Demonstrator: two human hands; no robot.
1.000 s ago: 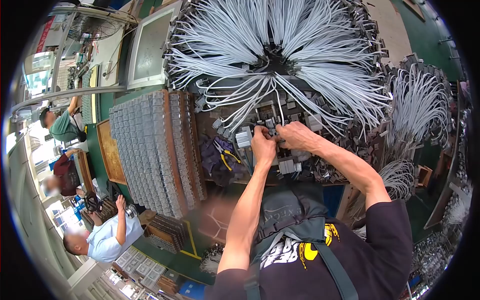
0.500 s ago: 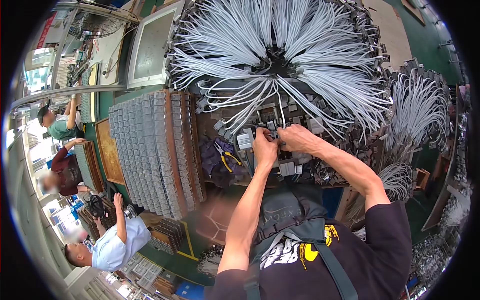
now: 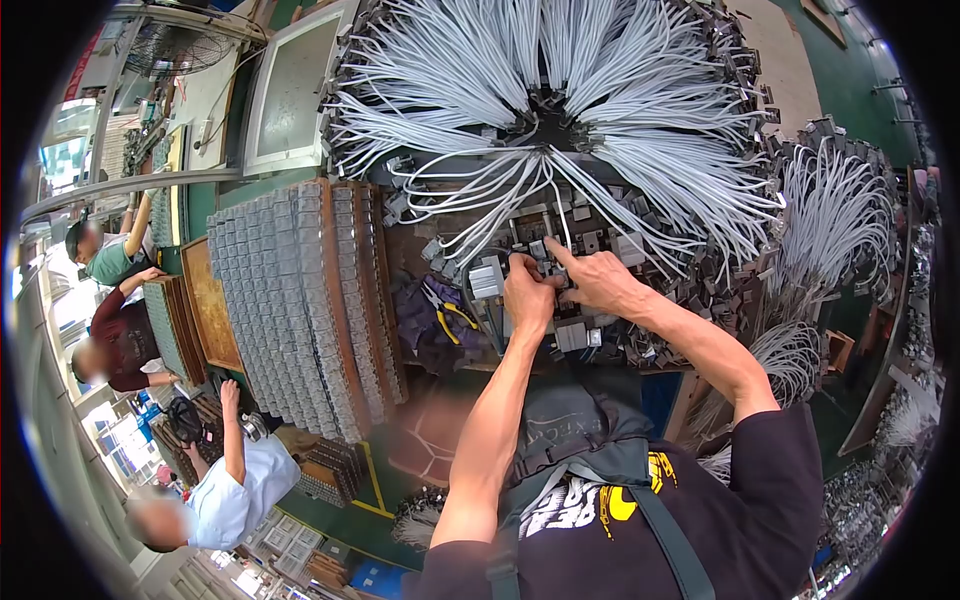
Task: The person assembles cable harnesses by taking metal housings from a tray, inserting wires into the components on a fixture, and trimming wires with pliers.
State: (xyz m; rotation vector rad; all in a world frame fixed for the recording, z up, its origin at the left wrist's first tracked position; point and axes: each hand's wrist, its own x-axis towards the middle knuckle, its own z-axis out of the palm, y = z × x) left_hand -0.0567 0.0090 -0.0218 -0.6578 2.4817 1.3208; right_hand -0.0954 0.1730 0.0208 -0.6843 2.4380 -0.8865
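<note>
Both hands work close together over a bench strewn with small metal parts. My left hand [image 3: 528, 293] has its fingers pinched at a small metal piece, too small to make out. Just right of it, my right hand [image 3: 592, 277] has its index finger stretched out towards a white cable [image 3: 560, 212] and the small metal blocks; its other fingers are curled near my left hand. A pale ribbed block [image 3: 487, 278] lies left of my left hand, and another silver block [image 3: 572, 336] sits below the hands.
White cables [image 3: 660, 110] fan out beyond the hands. Yellow-handled pliers [image 3: 447, 316] lie on dark cloth at left. Stacked grey parts [image 3: 275, 290] stand farther left. Several people work at the left, one in a light blue shirt [image 3: 245, 490]. More cables [image 3: 835, 215] hang at right.
My right hand has opened from a pinch, its index finger now extended up and left. My left hand has barely moved. The co-workers at left have shifted their arms and bodies slightly.
</note>
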